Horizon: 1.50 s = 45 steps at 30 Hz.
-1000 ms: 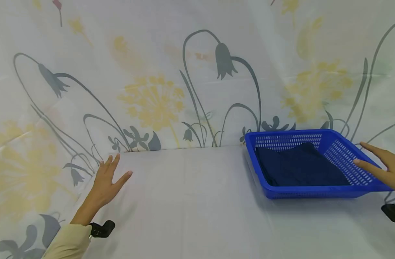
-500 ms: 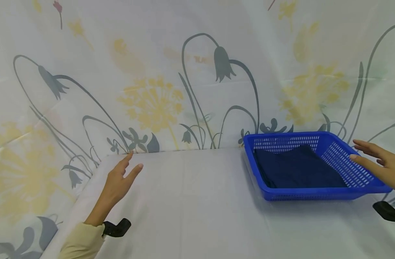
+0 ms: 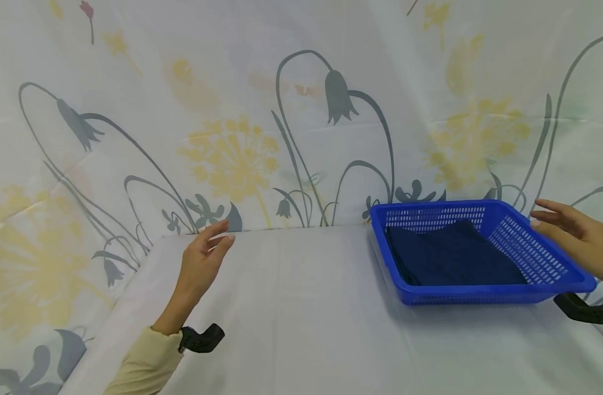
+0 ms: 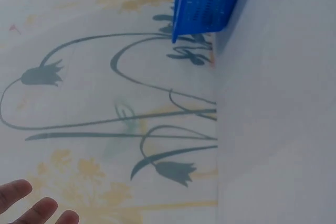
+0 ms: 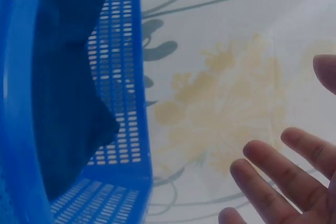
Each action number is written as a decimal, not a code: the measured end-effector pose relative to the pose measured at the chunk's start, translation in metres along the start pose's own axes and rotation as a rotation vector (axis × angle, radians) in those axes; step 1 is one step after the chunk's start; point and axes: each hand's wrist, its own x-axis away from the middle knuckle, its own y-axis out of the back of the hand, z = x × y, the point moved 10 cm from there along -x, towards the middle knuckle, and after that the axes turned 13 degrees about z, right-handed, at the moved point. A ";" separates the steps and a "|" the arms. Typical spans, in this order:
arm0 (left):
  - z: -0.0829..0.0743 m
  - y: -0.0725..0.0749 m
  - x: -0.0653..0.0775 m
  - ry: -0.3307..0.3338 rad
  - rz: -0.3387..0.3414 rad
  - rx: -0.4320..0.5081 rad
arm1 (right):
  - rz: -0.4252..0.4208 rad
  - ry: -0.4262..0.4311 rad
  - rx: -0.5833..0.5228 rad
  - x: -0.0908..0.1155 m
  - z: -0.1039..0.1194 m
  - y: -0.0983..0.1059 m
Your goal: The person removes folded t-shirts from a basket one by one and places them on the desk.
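A blue perforated plastic basket [image 3: 471, 293] stands on the right of the white tabletop. Inside it lies a dark navy folded cloth [image 3: 454, 255], its top edge uneven. My right hand [image 3: 580, 236] hovers at the basket's right end with fingers loosely bent, holding nothing; in the right wrist view its spread fingers [image 5: 286, 177] show beside the basket wall. My left hand [image 3: 202, 260] is raised over the left part of the table, fingers relaxed and nothing between them. Only a few left fingertips [image 4: 42, 211] enter the left wrist view.
A white sheet covers the tabletop [image 3: 306, 318]. Behind and to the left hangs a pale curtain [image 3: 222, 71] printed with grey bellflowers and yellow blossoms. The basket sits close to the curtain at the table's back edge. A black wrist strap device [image 3: 202, 337] is worn on each arm.
My left hand has moved rightward over the table, its fingers drawing closer together. My right hand has shifted slightly left and up, fingers bending more. Basket and cloth stay in place.
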 end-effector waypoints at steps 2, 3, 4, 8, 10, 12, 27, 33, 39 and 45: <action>-0.003 -0.005 -0.004 0.003 0.001 0.042 | -0.013 -0.006 -0.021 0.000 -0.001 0.001; -0.005 -0.007 -0.005 0.006 0.001 0.062 | -0.020 -0.009 -0.031 0.000 -0.002 0.002; -0.006 -0.010 -0.007 0.009 0.000 0.082 | -0.026 -0.005 -0.040 -0.001 -0.002 0.002; -0.014 -0.018 -0.012 0.007 -0.005 0.157 | -0.060 0.016 -0.025 -0.002 0.000 0.005; -0.018 -0.023 -0.015 -0.001 -0.008 0.203 | -0.067 0.038 -0.020 -0.004 0.002 0.006; -0.020 -0.028 -0.018 -0.009 -0.011 0.258 | -0.065 0.045 -0.024 -0.005 0.001 0.006; -0.044 -0.066 -0.042 -0.094 -0.018 0.599 | 0.033 0.148 -0.228 -0.014 -0.006 0.003; -0.052 -0.089 -0.054 -0.091 -0.018 0.688 | 0.078 0.176 -0.291 -0.021 -0.006 0.000; -0.057 -0.118 -0.065 -0.052 0.018 0.762 | 0.102 0.161 -0.375 -0.027 -0.012 -0.004; -0.060 -0.148 -0.074 -0.023 0.065 0.848 | 0.138 0.180 -0.501 -0.030 -0.016 -0.010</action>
